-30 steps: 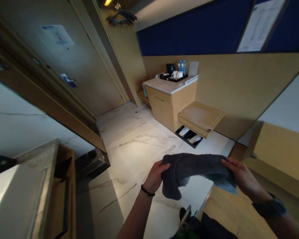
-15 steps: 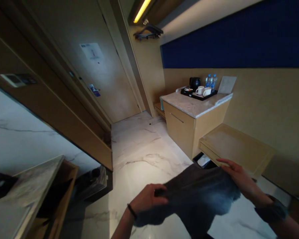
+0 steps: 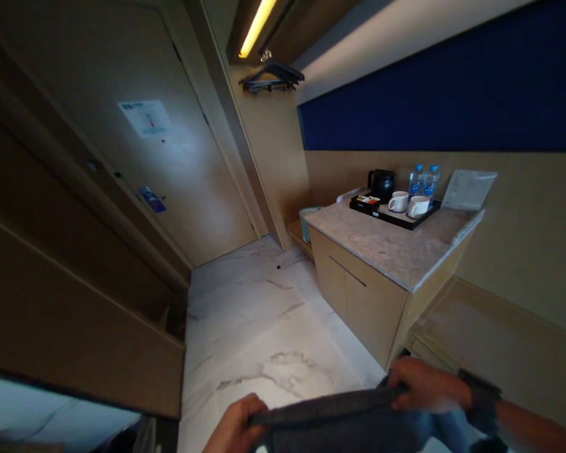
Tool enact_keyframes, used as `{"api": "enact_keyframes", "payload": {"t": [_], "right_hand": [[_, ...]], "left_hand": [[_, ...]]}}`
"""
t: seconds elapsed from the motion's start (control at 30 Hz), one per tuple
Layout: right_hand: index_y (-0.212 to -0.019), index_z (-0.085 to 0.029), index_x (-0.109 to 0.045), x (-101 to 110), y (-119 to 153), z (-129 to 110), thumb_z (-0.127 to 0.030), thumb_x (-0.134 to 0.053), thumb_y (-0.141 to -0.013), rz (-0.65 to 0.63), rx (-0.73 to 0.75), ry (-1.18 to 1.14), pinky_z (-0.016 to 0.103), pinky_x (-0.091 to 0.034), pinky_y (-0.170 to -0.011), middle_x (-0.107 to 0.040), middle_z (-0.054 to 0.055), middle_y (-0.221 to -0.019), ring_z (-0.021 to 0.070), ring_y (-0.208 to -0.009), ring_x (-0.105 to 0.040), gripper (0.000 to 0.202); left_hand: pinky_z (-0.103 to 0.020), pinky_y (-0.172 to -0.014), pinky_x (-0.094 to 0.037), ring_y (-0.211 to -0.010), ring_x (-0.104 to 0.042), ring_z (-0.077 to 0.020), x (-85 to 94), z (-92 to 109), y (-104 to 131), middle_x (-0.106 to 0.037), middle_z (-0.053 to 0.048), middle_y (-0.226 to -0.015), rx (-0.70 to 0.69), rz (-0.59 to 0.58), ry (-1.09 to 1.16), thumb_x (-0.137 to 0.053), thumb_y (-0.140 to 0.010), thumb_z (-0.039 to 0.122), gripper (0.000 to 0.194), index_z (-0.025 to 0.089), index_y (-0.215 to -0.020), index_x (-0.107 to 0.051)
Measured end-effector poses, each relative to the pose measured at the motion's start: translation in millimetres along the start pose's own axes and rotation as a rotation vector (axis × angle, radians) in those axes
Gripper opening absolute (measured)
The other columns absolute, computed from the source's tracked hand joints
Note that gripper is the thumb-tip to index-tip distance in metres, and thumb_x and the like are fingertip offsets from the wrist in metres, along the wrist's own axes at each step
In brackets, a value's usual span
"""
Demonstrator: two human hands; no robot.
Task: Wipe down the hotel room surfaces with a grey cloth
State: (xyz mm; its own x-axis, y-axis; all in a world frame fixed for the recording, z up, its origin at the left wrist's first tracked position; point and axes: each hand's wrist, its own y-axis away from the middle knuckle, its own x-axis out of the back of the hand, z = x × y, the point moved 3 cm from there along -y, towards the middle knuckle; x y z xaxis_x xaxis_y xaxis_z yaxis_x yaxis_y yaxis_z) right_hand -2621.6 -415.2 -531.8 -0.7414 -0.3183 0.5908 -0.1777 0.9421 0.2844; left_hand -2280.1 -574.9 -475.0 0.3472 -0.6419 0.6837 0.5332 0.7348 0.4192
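Observation:
A dark grey cloth garment (image 3: 332, 415) is stretched between my two hands at the bottom of the head view. Its upper edge runs nearly straight, like a band; most of it falls below the frame, so its exact kind is hard to tell. My left hand (image 3: 239, 425) pinches the left end of that edge, thumb on the near side. At the other end, my right hand (image 3: 417, 384) has its fingers closed round the cloth, a dark watch on its wrist. Some bluish fabric (image 3: 446, 428), blurred, shows below the right hand.
Ahead stands a cabinet (image 3: 358, 283) with a stone top. A black tray (image 3: 396, 217) there carries white cups, a black kettle (image 3: 382, 184) and water bottles. A low wooden bench (image 3: 509, 321) adjoins it on the right. Hangers (image 3: 271, 77) hang near the door (image 3: 188, 163); the floor is marble.
My right hand has gone from spread fingers to a closed grip on the garment. The cloth's edge is now pulled straight, and both hands sit lower in view. The camera has moved closer to the cabinet.

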Motion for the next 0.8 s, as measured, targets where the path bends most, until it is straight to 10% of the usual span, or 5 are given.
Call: {"api": "enact_keyframes", "payload": {"t": [0.2,0.37,0.57,0.8], "right_hand": [[-0.113,-0.025,-0.067,155.4,-47.0,2.2,-0.036,-0.041,-0.098,0.476,0.11,0.145,0.036,-0.047,-0.088,-0.06,0.006,-0.109,0.0213,-0.099,-0.057,0.032],[-0.122,-0.023,-0.062,253.0,-19.6,-2.3,-0.039,-0.035,-0.101,1.053,0.051,0.715,0.041,-0.055,-0.077,-0.057,0.009,-0.119,0.0263,-0.101,-0.058,0.038],[-0.107,-0.027,-0.068,279.9,-63.7,84.3,-0.044,-0.04,-0.101,1.06,0.029,0.556,0.032,-0.061,-0.075,-0.063,0.004,-0.111,0.019,-0.094,-0.065,0.034],[-0.098,-0.015,-0.074,275.7,-158.8,251.5,-0.064,-0.027,-0.097,1.02,-0.28,0.299,0.05,-0.06,-0.079,-0.067,0.016,-0.105,0.0306,-0.092,-0.067,0.068]], "left_hand": [[-0.024,-0.067,-0.045,-0.07,-0.058,-0.0146,123.8,143.0,-174.2,-0.062,-0.003,-0.077,-0.413,0.053,-0.105,-0.053,-0.074,0.032,0.019,0.016,-0.074,-0.062],[-0.025,-0.077,-0.046,-0.083,-0.06,-0.0153,175.1,268.9,-277.4,-0.066,-0.003,-0.089,-0.881,0.23,-0.213,-0.054,-0.077,0.025,0.017,0.017,-0.084,-0.067],[-0.024,-0.078,-0.046,-0.083,-0.061,-0.0134,153.3,337.8,-424.6,-0.065,-0.001,-0.088,-1.017,0.061,-0.328,-0.057,-0.082,0.023,0.012,0.017,-0.083,-0.067],[-0.041,-0.102,-0.042,-0.115,-0.054,-0.0262,57.9,356.8,-578.2,-0.062,-0.013,-0.12,-0.781,0.222,-0.675,-0.061,-0.085,0.027,0.036,0.014,-0.119,-0.062]]}}
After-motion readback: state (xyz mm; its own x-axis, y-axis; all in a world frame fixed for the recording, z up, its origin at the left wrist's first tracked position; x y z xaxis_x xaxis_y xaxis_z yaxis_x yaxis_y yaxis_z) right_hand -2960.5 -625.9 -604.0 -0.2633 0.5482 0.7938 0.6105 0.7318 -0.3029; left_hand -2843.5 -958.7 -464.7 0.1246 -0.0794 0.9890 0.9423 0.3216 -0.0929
